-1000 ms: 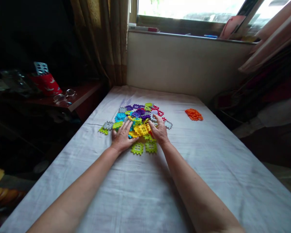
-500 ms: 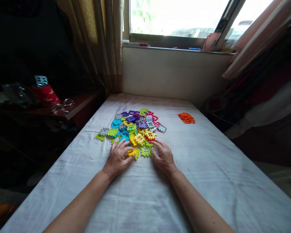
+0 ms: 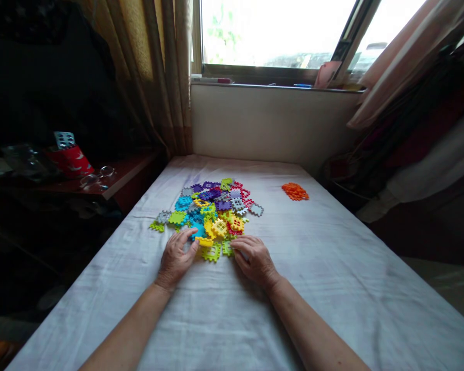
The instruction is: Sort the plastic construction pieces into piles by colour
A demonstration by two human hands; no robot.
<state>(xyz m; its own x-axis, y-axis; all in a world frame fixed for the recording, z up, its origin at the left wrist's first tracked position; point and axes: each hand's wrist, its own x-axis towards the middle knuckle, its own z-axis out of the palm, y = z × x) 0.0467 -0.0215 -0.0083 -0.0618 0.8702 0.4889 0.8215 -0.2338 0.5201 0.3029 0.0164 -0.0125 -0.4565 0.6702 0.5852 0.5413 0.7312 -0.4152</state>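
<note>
1. Yellow tile (image 3: 204, 241): centre of frame, near edge of heap. Versus 0.5 s earlier, the left hand (image 3: 177, 256) had drawn back leftward, exposing more of the lime-green tile (image 3: 211, 252) below.
2. Left hand: thumb and forefinger parted, tips at the yellow tile's left end; could not tell whether they pinched it.
3. Right hand (image 3: 255, 258): fingers close together and curled, tips at the lime-green window tile (image 3: 227, 248); grip could not be told.
4. Mixed heap (image 3: 209, 208): spread just beyond both hands, mid-frame.
5. Orange pile (image 3: 295, 191): right of centre, well apart from the heap, unchanged.
6. Pale cloth (image 3: 224, 319): bare between the forearms and right of the heap; side edges sloped to lower left and lower right, far edge met the wall (image 3: 270, 123).
</note>
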